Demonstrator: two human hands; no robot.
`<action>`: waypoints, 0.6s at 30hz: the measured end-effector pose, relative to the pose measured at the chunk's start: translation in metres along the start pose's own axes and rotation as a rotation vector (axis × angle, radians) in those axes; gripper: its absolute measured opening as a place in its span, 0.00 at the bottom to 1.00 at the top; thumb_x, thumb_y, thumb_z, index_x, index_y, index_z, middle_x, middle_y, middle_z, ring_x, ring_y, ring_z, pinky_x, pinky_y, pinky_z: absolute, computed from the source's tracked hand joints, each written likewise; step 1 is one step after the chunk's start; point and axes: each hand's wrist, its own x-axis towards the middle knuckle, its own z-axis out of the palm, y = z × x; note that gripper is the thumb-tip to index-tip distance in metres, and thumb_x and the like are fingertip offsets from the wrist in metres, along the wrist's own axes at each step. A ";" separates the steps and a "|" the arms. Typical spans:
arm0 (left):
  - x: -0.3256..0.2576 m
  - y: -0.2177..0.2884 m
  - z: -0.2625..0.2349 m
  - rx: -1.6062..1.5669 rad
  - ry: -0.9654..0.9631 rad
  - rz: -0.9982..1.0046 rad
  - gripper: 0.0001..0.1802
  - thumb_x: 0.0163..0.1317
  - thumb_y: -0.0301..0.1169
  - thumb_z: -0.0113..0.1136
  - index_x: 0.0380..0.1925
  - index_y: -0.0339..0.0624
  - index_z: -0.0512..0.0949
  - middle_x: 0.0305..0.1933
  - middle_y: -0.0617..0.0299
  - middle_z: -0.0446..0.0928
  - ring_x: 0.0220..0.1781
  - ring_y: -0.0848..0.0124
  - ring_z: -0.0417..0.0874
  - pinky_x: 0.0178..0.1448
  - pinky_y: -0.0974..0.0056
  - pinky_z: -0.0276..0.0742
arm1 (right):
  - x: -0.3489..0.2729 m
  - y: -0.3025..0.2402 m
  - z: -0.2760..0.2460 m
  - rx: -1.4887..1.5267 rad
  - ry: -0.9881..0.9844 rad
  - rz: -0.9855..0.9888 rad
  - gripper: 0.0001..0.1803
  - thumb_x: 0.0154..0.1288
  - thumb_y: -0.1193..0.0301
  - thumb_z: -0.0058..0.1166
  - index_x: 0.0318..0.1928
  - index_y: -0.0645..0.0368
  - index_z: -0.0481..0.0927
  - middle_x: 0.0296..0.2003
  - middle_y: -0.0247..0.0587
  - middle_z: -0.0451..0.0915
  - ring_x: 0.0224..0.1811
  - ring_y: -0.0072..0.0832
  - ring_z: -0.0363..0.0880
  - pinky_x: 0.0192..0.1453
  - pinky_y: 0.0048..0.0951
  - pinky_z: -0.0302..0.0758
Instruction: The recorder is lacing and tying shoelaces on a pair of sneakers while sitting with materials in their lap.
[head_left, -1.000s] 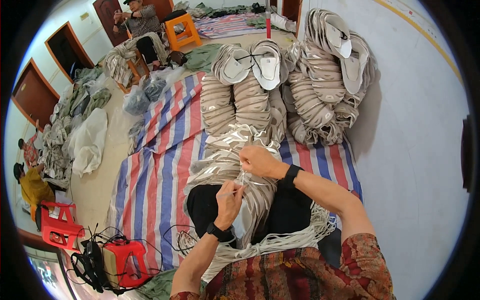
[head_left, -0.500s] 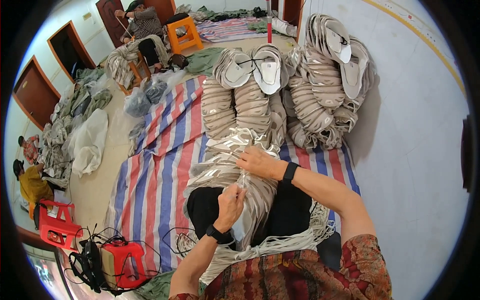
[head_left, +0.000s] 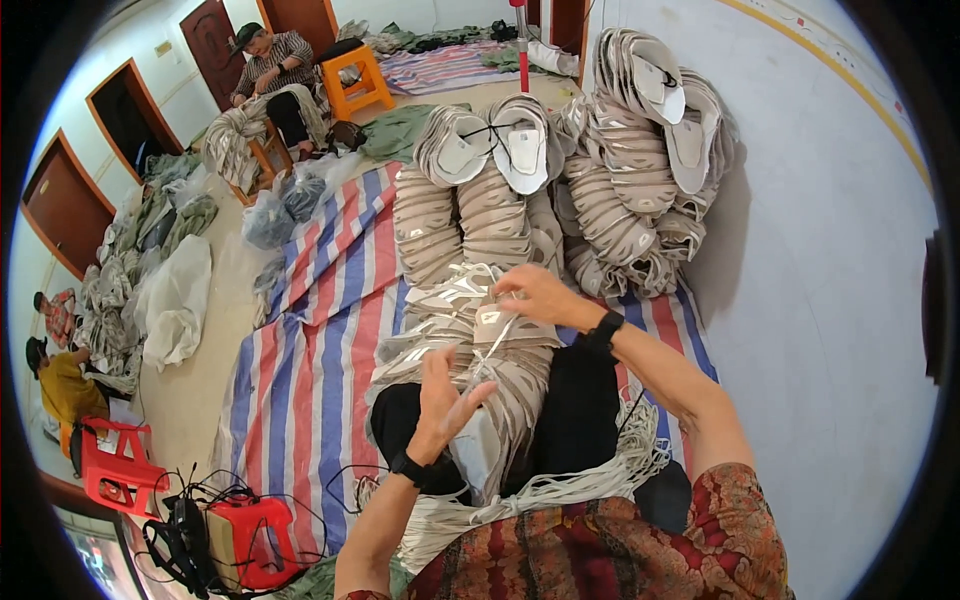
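Shoe uppers point(head_left: 520, 368) lie stacked near the outspread left hand point(head_left: 441, 402).

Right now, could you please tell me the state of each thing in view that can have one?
Left hand: open, thumb apart from fingers.
Right hand: fingers bent; whether it holds anything is unclear.
Near shoe uppers: nested together, between the legs.
Pale laces: bundled across the lap.
Far shoe uppers: nested in stacks.
Striped sheet: spread on the floor, creased.
Orange stool: upright.
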 end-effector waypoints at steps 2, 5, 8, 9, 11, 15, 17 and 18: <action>0.011 -0.008 0.004 -0.035 -0.036 -0.025 0.38 0.41 0.41 0.69 0.48 0.32 0.63 0.44 0.48 0.65 0.47 0.56 0.67 0.50 0.58 0.64 | -0.014 0.006 -0.011 0.317 0.115 0.583 0.11 0.51 0.68 0.53 0.32 0.63 0.78 0.26 0.47 0.78 0.27 0.41 0.75 0.35 0.37 0.73; 0.022 -0.013 0.023 -0.017 -0.052 0.058 0.34 0.44 0.38 0.67 0.47 0.31 0.64 0.41 0.48 0.66 0.44 0.55 0.69 0.49 0.57 0.66 | -0.049 0.027 -0.017 0.197 -0.075 0.820 0.12 0.52 0.67 0.52 0.33 0.64 0.78 0.28 0.49 0.79 0.31 0.35 0.78 0.39 0.33 0.74; 0.021 -0.030 0.047 -0.007 -0.216 -0.040 0.29 0.47 0.36 0.64 0.46 0.32 0.65 0.41 0.46 0.68 0.44 0.53 0.70 0.48 0.56 0.66 | -0.081 0.052 -0.005 0.073 -0.403 0.882 0.16 0.51 0.66 0.53 0.39 0.63 0.78 0.33 0.48 0.80 0.34 0.33 0.79 0.42 0.31 0.74; 0.021 -0.027 0.052 0.060 -0.223 -0.011 0.26 0.48 0.34 0.63 0.45 0.33 0.66 0.39 0.46 0.69 0.42 0.53 0.71 0.47 0.57 0.67 | -0.088 0.056 -0.002 0.074 -0.411 0.873 0.16 0.51 0.66 0.53 0.39 0.63 0.78 0.33 0.48 0.80 0.34 0.33 0.79 0.42 0.31 0.74; 0.021 -0.030 0.055 0.136 -0.219 0.013 0.21 0.51 0.33 0.60 0.42 0.37 0.67 0.34 0.46 0.72 0.38 0.52 0.73 0.44 0.57 0.69 | -0.095 0.061 0.006 0.277 -0.705 1.015 0.22 0.51 0.65 0.53 0.47 0.60 0.75 0.40 0.48 0.78 0.39 0.37 0.78 0.43 0.33 0.75; 0.025 -0.007 0.061 0.139 -0.298 -0.227 0.15 0.54 0.32 0.57 0.39 0.37 0.69 0.27 0.49 0.74 0.33 0.52 0.75 0.38 0.58 0.70 | -0.125 0.089 0.022 0.312 -0.891 0.802 0.27 0.52 0.66 0.52 0.56 0.52 0.68 0.44 0.46 0.76 0.44 0.37 0.76 0.41 0.38 0.76; 0.017 -0.032 0.057 0.073 -0.154 -0.127 0.10 0.56 0.32 0.54 0.33 0.35 0.71 0.21 0.53 0.74 0.25 0.59 0.74 0.33 0.62 0.69 | -0.098 0.076 0.018 0.316 -0.977 0.847 0.28 0.52 0.66 0.52 0.57 0.50 0.68 0.44 0.46 0.76 0.44 0.37 0.76 0.41 0.38 0.76; 0.018 -0.031 0.053 0.079 -0.151 -0.130 0.10 0.56 0.32 0.54 0.33 0.35 0.71 0.21 0.53 0.74 0.25 0.59 0.74 0.33 0.62 0.69 | -0.088 0.068 0.011 0.316 -1.056 0.934 0.28 0.52 0.67 0.52 0.57 0.48 0.67 0.44 0.45 0.77 0.43 0.38 0.76 0.40 0.38 0.76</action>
